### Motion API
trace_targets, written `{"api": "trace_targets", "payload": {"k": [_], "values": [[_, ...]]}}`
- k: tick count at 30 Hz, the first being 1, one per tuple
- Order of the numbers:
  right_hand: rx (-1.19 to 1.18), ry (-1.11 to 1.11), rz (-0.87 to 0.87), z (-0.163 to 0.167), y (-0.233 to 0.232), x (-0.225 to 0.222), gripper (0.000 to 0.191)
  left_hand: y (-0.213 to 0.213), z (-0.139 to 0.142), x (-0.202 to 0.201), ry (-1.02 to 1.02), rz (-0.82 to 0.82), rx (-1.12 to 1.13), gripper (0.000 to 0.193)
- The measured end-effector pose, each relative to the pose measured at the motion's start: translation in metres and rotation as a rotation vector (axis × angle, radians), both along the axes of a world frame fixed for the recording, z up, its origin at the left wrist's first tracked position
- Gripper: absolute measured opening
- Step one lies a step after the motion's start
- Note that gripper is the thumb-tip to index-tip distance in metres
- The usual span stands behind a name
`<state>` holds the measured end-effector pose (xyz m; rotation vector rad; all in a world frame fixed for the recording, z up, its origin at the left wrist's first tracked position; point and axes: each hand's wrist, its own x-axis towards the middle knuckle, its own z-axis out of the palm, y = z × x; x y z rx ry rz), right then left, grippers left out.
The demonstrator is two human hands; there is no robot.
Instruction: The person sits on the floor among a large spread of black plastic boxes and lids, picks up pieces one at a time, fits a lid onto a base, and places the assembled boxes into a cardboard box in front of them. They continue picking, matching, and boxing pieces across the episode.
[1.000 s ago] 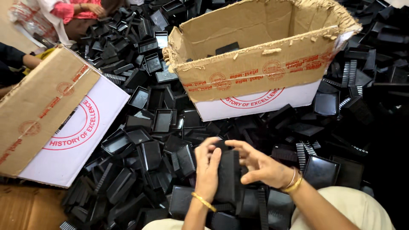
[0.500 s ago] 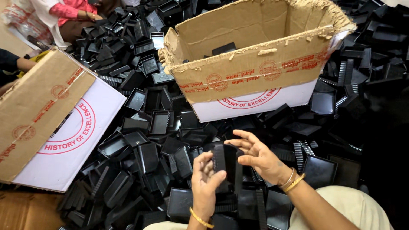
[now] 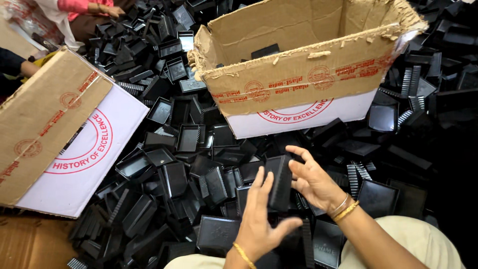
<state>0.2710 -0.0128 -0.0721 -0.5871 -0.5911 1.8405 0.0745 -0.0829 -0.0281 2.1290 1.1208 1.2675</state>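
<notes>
**A:** ok so what's going on with the hands here? Looks like a sea of black plastic.

**B:** Pretty much. The left hand [image 3: 259,219] is reaching up with fingers stretched flat and thumb swung out to the side, and the right hand [image 3: 312,180] is facing it with fingers spread and a bit curled. Between them a stack of black trays [image 3: 280,182] is standing on edge, more or less upright.

**A:** Is either hand actually gripping it?

**B:** Not a closed grip. Both hands are open. The left fingertips are lying against the near face of the stack, and the right palm is sitting just beside its far edge. Whether the right one is really touching, I can't tell.

**A:** What's around it?

**B:** Right under and all around the hands, a loose pile of black trays [image 3: 189,137] is covering the floor, some face up, some tipped. Beyond the fingertips, an open cardboard box [image 3: 298,79] with a torn rim is sitting on the pile, with a few dark pieces inside. Off past the left hand's side, a second cardboard box [image 3: 55,129] is lying tilted. Way out in the far corner on that side, another person's hand [image 3: 112,10] is resting on the pile.
</notes>
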Motion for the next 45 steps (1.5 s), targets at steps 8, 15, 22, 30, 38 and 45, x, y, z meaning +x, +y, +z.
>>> {"api": "trace_targets", "payload": {"k": [8, 15, 22, 30, 38, 45], "values": [[0.373, -0.517, 0.072, -0.006, 0.001, 0.011, 0.028, 0.022, 0.016, -0.018, -0.091, 0.128, -0.4, 0.03], [0.619, -1.321, -0.026, -0.003, -0.005, 0.015, 0.072, 0.14, 0.124, -0.001, -0.057, 0.033, 0.308, 0.048], [0.772, -2.102, 1.251, -0.019, -0.055, -0.029, 0.107, 0.161, 0.114, 0.014, 0.09, -0.058, 0.451, 0.021], [0.805, -2.298, 1.268, -0.029, -0.056, -0.033, 0.096, 0.008, -0.076, -0.064, 0.629, -0.408, -0.539, 0.025], [0.737, -2.207, 1.093, -0.008, -0.046, -0.019, 0.091, -0.039, -0.131, -0.066, 0.916, -0.188, -0.177, 0.031], [0.406, -1.668, 0.069, 0.016, -0.006, 0.029, 0.072, 0.001, -0.097, -0.061, 0.972, -0.018, -0.128, 0.043]]}}
